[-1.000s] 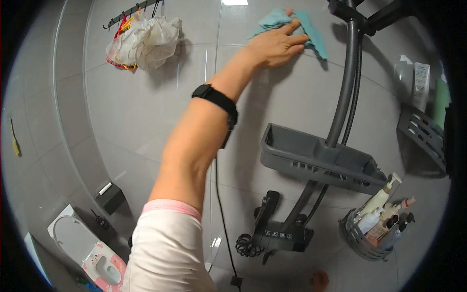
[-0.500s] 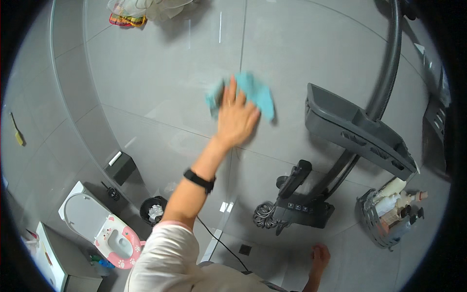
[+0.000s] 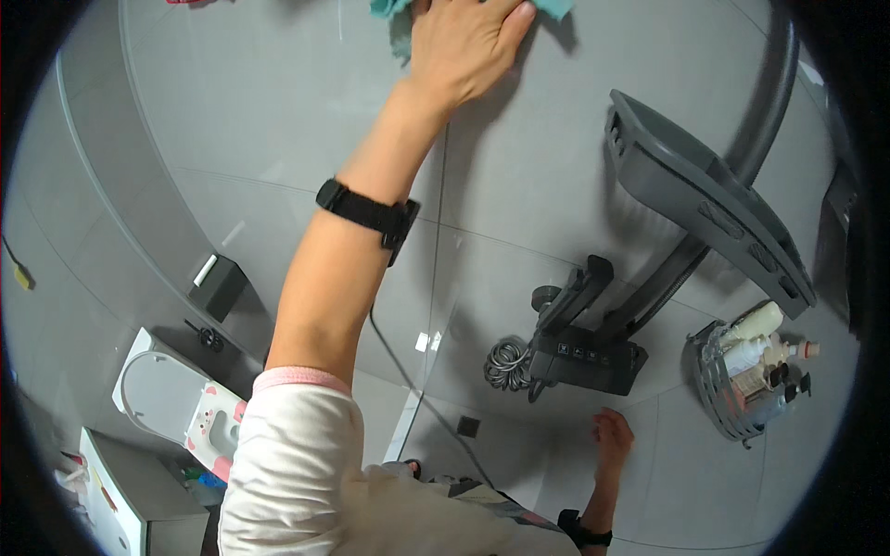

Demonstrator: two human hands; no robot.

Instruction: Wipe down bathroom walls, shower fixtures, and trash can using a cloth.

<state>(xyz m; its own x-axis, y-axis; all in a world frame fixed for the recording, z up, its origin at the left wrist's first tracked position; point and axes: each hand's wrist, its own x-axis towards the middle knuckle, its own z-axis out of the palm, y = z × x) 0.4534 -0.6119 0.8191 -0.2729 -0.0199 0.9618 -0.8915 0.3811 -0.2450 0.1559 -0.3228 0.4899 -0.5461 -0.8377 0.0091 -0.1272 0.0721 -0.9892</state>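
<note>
My left hand [image 3: 468, 46] is at the top edge of the head view, pressing a turquoise cloth [image 3: 399, 32] against the grey tiled wall [image 3: 538, 176]. The cloth shows on both sides of the hand; its upper part and most fingertips are out of frame. A black band [image 3: 366, 208] circles my left forearm. At the lower right hangs my right hand [image 3: 614, 435], its fingers loosely curled and slightly apart, with nothing visible in them. It is nearest to the dark grey shower control box [image 3: 589, 361], apart from it.
A dark grey shelf [image 3: 714, 204] juts out on the right beside a thick pipe. A coiled hose [image 3: 508, 363] hangs by the control box. The corner rack [image 3: 718, 398] holds several bottles. At lower left are a toilet [image 3: 158, 394], a dark wall box [image 3: 220, 285] and a cabinet [image 3: 167, 491].
My left hand has moved up the wall with the turquoise cloth, partly out of frame. The view has shifted too. My right hand still hangs at the lower right.
</note>
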